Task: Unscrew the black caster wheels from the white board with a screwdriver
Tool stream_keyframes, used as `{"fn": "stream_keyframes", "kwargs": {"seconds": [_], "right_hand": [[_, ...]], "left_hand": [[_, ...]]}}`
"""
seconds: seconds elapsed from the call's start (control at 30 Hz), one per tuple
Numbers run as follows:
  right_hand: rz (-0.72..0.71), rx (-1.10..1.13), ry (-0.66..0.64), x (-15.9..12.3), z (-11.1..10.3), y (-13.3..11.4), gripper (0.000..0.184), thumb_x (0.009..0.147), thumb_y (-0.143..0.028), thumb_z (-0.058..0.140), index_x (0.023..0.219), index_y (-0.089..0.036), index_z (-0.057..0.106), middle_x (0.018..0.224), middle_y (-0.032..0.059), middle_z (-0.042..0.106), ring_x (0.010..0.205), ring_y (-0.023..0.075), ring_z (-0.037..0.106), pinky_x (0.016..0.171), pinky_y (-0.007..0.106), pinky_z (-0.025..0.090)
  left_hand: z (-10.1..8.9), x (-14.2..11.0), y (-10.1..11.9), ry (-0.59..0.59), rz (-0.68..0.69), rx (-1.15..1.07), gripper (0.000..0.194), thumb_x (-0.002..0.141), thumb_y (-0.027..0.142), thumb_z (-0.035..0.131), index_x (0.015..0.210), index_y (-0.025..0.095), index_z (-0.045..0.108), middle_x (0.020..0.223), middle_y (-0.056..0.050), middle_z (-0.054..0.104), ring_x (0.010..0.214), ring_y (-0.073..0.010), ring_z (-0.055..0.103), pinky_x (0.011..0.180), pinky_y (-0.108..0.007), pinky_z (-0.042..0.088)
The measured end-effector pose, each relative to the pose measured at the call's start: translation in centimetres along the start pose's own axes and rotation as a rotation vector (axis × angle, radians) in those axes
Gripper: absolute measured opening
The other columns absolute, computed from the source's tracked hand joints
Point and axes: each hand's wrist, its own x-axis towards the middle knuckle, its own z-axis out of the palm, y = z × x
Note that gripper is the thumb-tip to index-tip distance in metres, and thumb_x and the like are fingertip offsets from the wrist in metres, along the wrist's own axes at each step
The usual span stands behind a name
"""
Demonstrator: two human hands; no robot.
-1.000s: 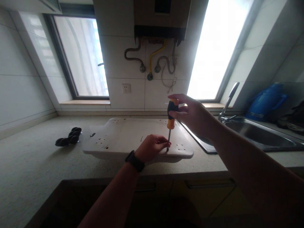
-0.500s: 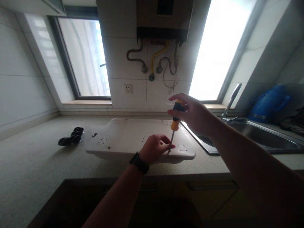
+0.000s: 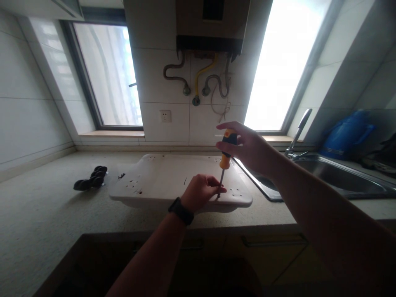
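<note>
My right hand is closed around the yellow and black handle of a screwdriver, which stands nearly upright with a slight tilt. My left hand pinches the shaft low down, close to the tip. Under the tip, a small dark screw shows at the front edge of a white plastic base; how deep it sits I cannot tell. Groups of small holes mark the base's corners. A little heap of dark screws lies on its left side.
Black caster wheels lie left of the base on the speckled countertop. A steel sink with a faucet is on the right, a blue jug behind it. A water heater hangs above.
The view has shifted slightly, and everything sits a little further left. Both hands keep their hold on the screwdriver, whose tip stays at the same spot on the base.
</note>
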Motion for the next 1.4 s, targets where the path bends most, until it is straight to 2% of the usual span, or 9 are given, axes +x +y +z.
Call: {"fn": "stream_keyframes", "kwargs": {"seconds": [0.07,0.13,0.3,0.5,0.57,0.77,1.03,1.2,1.4], "right_hand": [[-0.005,-0.028,0.013,0.0,0.0,-0.1,0.057,0.078,-0.045,0.075,0.129,-0.026,0.059,0.084,0.0018,0.061,0.071,0.0177,0.06,0.063,0.038,0.055],[-0.015,-0.038,0.058,0.1,0.1,0.2,0.058,0.074,-0.04,0.079,0.126,-0.024,0.059,0.091,0.0044,0.064,0.077,0.0196,0.062,0.069,0.04,0.057],[-0.007,0.174,0.071,0.7,0.4,1.7,0.052,0.072,-0.03,0.076,0.119,-0.026,0.055,0.102,0.0061,0.068,0.091,0.0241,0.069,0.081,0.048,0.061],[-0.028,0.209,0.076,0.8,0.5,1.8,0.049,0.076,-0.036,0.077,0.12,-0.025,0.06,0.11,0.0076,0.068,0.099,0.0255,0.07,0.085,0.047,0.064],[-0.034,0.194,0.103,0.7,0.4,1.5,0.049,0.075,-0.036,0.078,0.119,-0.024,0.061,0.11,0.0082,0.068,0.096,0.0253,0.071,0.083,0.047,0.064],[-0.037,0.185,0.231,0.8,0.1,1.9,0.045,0.07,-0.031,0.082,0.111,-0.022,0.064,0.104,0.0064,0.068,0.086,0.0227,0.072,0.08,0.046,0.065],[-0.035,0.149,0.271,0.7,0.0,1.3,0.044,0.07,-0.026,0.082,0.109,-0.02,0.065,0.103,0.0074,0.07,0.084,0.0218,0.072,0.079,0.044,0.065],[-0.056,0.13,0.315,0.9,-0.3,1.0,0.041,0.07,-0.024,0.082,0.107,-0.021,0.066,0.1,0.0065,0.072,0.081,0.0214,0.073,0.078,0.044,0.065],[-0.114,0.119,0.348,1.3,-1.1,0.9,0.038,0.069,-0.027,0.082,0.103,-0.022,0.066,0.097,0.0049,0.072,0.082,0.0219,0.073,0.077,0.043,0.065]], "left_hand": [[0.0,0.0,0.1,0.027,-0.01,0.037,0.029,0.079,0.045,0.08,0.078,0.017,0.075,0.078,-0.004,0.077,0.074,-0.0193,0.069,0.068,-0.03,0.049],[0.1,0.0,0.0,0.047,-0.013,0.067,0.035,0.076,0.05,0.081,0.075,0.017,0.072,0.075,-0.003,0.074,0.07,-0.0182,0.066,0.064,-0.029,0.047],[0.0,0.2,-0.3,0.064,-0.003,0.106,0.042,0.076,0.056,0.079,0.075,0.017,0.065,0.073,-0.002,0.069,0.066,-0.0161,0.06,0.061,-0.029,0.043],[-0.1,0.1,-0.4,0.054,0.001,0.093,0.042,0.074,0.057,0.08,0.079,0.017,0.068,0.078,-0.003,0.071,0.069,-0.0169,0.062,0.064,-0.03,0.045],[-0.2,0.1,-0.4,0.03,0.011,0.059,0.041,0.074,0.055,0.082,0.084,0.017,0.071,0.084,-0.004,0.073,0.074,-0.0181,0.064,0.068,-0.031,0.048],[-0.5,0.0,-0.3,-0.021,0.041,-0.049,0.031,0.086,0.048,0.073,0.095,0.018,0.076,0.094,-0.006,0.077,0.085,-0.0197,0.069,0.078,-0.033,0.051],[-0.5,0.1,-0.5,-0.01,0.051,-0.096,0.031,0.087,0.046,0.072,0.098,0.017,0.077,0.097,-0.008,0.077,0.087,-0.0212,0.07,0.081,-0.034,0.053],[-0.6,-0.1,-0.3,0.014,0.045,-0.128,0.036,0.088,0.049,0.071,0.103,0.016,0.075,0.101,-0.01,0.077,0.092,-0.0225,0.071,0.084,-0.035,0.054],[-0.4,0.0,-0.7,0.102,0.026,-0.171,0.042,0.099,0.051,0.054,0.106,0.015,0.073,0.105,-0.011,0.076,0.101,-0.0232,0.07,0.089,-0.037,0.051]]}}
